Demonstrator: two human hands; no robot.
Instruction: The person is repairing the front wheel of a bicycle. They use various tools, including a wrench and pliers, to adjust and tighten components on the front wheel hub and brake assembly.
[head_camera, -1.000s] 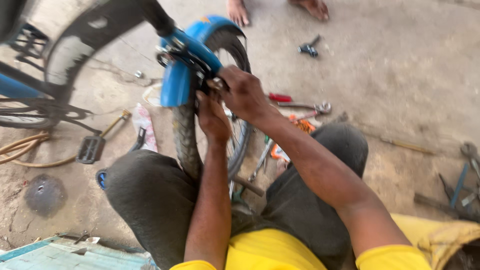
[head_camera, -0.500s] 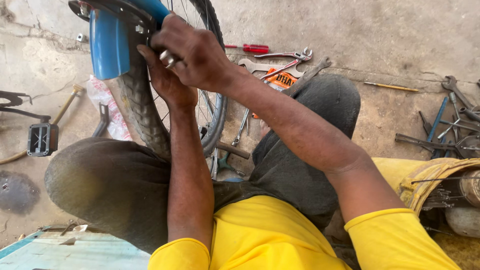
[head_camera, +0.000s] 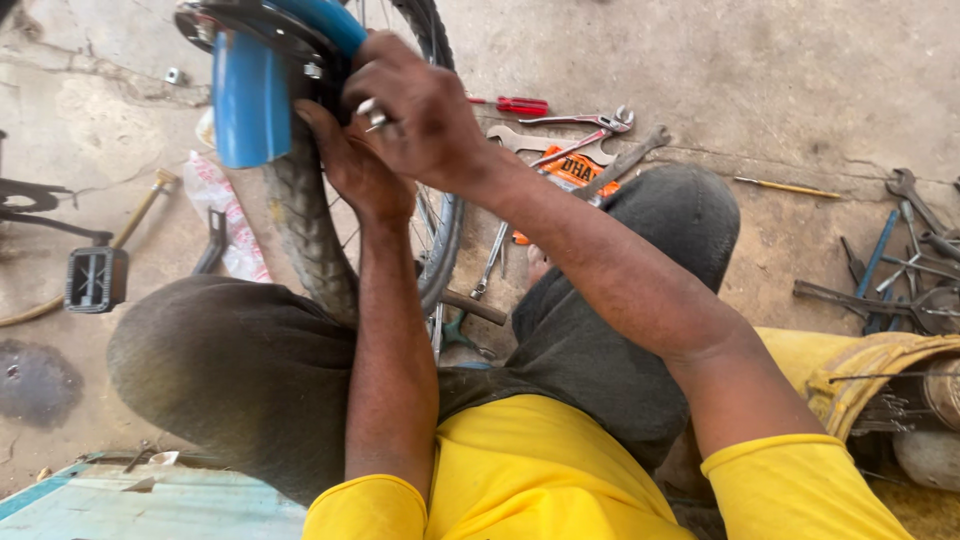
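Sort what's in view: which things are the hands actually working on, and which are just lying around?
In hand:
left hand
right hand
blue mudguard
bicycle wheel

Lying about:
red-handled screwdriver
pliers
spanners
pedal
tool pile at right

Both bare arms reach forward from the short yellow sleeves, and the hands meet at the top. The left hand is under the right one, its forearm almost straight and vertical, its fingers hidden. The right hand lies over it with knuckles up and fingers curled tight; its forearm comes in diagonally from the lower right.
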